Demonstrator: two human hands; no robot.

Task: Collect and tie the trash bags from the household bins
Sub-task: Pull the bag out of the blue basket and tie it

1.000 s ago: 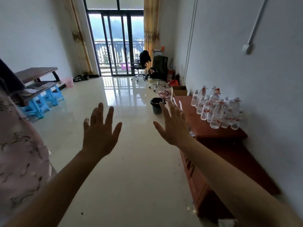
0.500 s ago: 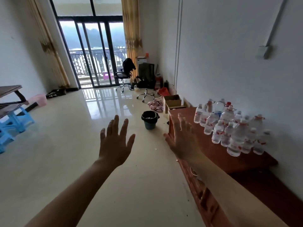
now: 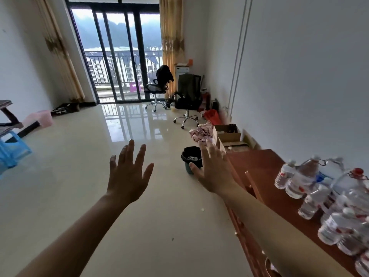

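Observation:
A small bin [image 3: 188,168] lined with a black trash bag [image 3: 190,154] stands on the glossy floor beside the end of a low red-brown cabinet. Some trash shows inside the bag. My right hand [image 3: 214,169] is stretched forward with fingers straight and spread, and it partly covers the bin's right side from this viewpoint. My left hand [image 3: 127,173] is held out at the same height, fingers spread, to the left of the bin. Both hands hold nothing.
The low cabinet [image 3: 265,170] runs along the right wall with several water bottles [image 3: 323,196] on top. Behind the bin lie a cardboard box [image 3: 227,133], pink cloth [image 3: 199,132] and two office chairs [image 3: 187,96]. Blue stools [image 3: 12,150] stand at the left.
I have moved forward down the room; the bin and the cabinet are nearer and larger. Both hands stay stretched out and spread, holding nothing.

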